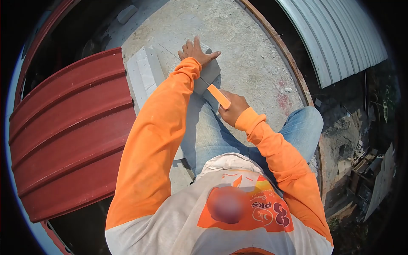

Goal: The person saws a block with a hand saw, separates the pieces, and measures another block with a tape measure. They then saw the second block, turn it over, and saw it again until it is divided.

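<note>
My left hand [197,52] lies on a pale grey block [211,73], its fingers and thumb spread over the top. My right hand [234,108] is wrapped round the orange handle of a handsaw [218,97]. From the handle the thin blade runs forward and left, passing beneath my left wrist, and its far end shows beyond the hand. The wrist and sleeve hide the middle of the blade and part of the block. Left of that block sits another pale block [144,70], with straight edges.
Around the blocks is a dusty concrete surface [250,51], bordered on the right by a rusty edge [287,57]. Red corrugated roofing [76,136] lies to the left, grey corrugated sheet [340,38] at upper right. Below the right edge is ground with scrap wood [365,170].
</note>
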{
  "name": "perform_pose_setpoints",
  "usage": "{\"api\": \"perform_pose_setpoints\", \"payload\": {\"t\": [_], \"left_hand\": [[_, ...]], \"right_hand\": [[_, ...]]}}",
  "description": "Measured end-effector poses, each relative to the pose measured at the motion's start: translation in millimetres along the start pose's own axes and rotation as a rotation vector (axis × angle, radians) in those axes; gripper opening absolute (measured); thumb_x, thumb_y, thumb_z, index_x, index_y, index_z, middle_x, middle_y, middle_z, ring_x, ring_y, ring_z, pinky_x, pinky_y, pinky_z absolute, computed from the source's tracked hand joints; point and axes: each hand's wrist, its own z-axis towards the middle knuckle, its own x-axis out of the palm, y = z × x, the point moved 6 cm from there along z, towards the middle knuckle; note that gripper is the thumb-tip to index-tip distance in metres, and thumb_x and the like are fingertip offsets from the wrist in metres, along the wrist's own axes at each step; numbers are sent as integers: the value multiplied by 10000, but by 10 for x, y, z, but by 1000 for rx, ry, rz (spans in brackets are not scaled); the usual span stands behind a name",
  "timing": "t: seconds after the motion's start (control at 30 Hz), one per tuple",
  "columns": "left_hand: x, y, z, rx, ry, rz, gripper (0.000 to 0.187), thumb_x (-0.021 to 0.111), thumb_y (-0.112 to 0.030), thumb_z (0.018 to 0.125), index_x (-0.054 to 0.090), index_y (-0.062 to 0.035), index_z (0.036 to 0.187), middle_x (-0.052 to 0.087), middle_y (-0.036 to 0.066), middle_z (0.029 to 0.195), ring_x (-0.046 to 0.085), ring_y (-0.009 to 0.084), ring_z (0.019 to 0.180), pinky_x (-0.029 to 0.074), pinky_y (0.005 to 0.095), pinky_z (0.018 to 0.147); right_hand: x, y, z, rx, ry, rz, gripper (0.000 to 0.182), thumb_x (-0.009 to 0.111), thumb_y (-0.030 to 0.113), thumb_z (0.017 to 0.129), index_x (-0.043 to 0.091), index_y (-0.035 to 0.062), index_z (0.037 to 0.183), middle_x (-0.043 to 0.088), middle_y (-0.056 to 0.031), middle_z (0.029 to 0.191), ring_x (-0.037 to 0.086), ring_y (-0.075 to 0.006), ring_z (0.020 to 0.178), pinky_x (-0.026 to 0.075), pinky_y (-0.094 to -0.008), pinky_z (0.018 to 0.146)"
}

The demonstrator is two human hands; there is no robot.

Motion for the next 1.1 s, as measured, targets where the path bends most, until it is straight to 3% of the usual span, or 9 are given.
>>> {"api": "perform_pose_setpoints", "payload": {"t": [0.1, 0.4, 0.53, 0.63, 0.73, 0.87, 0.93, 1.03, 1.1], "left_hand": [[129, 4, 134, -81, 341, 77, 902, 647, -706, 703, 420, -171, 1394, 468, 158, 1310, 423, 318, 1258, 352, 517, 969], [137, 170, 270, -49, 259, 79, 802, 670, -689, 691, 501, -236, 1331, 514, 129, 1210, 477, 300, 1168, 358, 467, 938], [53, -19, 34, 14, 208, 77, 790, 683, -685, 675, 537, -210, 1289, 544, 138, 1177, 489, 314, 1171, 373, 474, 957], [37, -28, 132, -3, 232, 48, 771, 700, -665, 668, 550, -207, 1270, 545, 145, 1176, 489, 321, 1171, 368, 475, 962], [103, 26, 104, 12, 151, 48, 778, 708, -670, 649, 557, -207, 1255, 547, 144, 1179, 486, 322, 1177, 351, 486, 977], [150, 26, 83, 61, 128, 45, 790, 704, -681, 655, 548, -214, 1273, 528, 144, 1169, 476, 311, 1154, 341, 472, 957], [162, 15, 124, 53, 132, 32, 790, 707, -676, 655, 547, -213, 1274, 528, 144, 1167, 476, 312, 1155, 342, 473, 957], [145, 56, 157, 32, 123, 16, 786, 709, -672, 657, 547, -212, 1273, 530, 145, 1160, 480, 313, 1154, 343, 473, 958], [150, 70, 77, 31, 137, 25, 783, 708, -671, 659, 548, -212, 1273, 532, 145, 1156, 484, 313, 1150, 344, 474, 957]], "right_hand": [[43, -44, -113, 65, -48, 77, 458, 577, 109, 774, 516, 111, 1228, 649, -198, 951, 608, -423, 838, 517, -458, 727], [-776, 225, -1736, 74, -1, 29, 681, 592, 60, 718, 426, 89, 1378, 551, -165, 1297, 658, -378, 813, 558, -425, 709], [235, -147, -52, 129, 57, 70, 525, 571, 150, 804, 472, 84, 1316, 668, -237, 917, 644, -416, 817, 543, -471, 721], [302, -124, 210, 186, -13, 77, 554, 584, 109, 785, 469, 95, 1327, 653, -236, 985, 630, -422, 829, 537, -463, 732], [-56, -8, -627, 232, 59, 133, 621, 563, 40, 757, 450, 79, 1366, 630, -210, 1120, 641, -390, 879, 548, -420, 750], [-435, 146, -1381, 78, -40, 37, 623, 609, 82, 752, 462, 84, 1357, 672, -196, 970, 645, -397, 808, 549, -416, 689], [-375, 11, -992, 223, 44, 96, 586, 600, 93, 761, 488, 83, 1337, 676, -188, 931, 649, -398, 759, 547, -421, 681], [172, -101, 185, 290, 71, 104, 298, 620, 196, 785, 633, 38, 1037, 681, -197, 856, 659, -392, 819, 539, -449, 721], [249, -122, 192, 281, 89, 93, 402, 598, 157, 790, 560, 63, 1180, 674, -203, 898, 644, -406, 820, 538, -451, 732]]}}
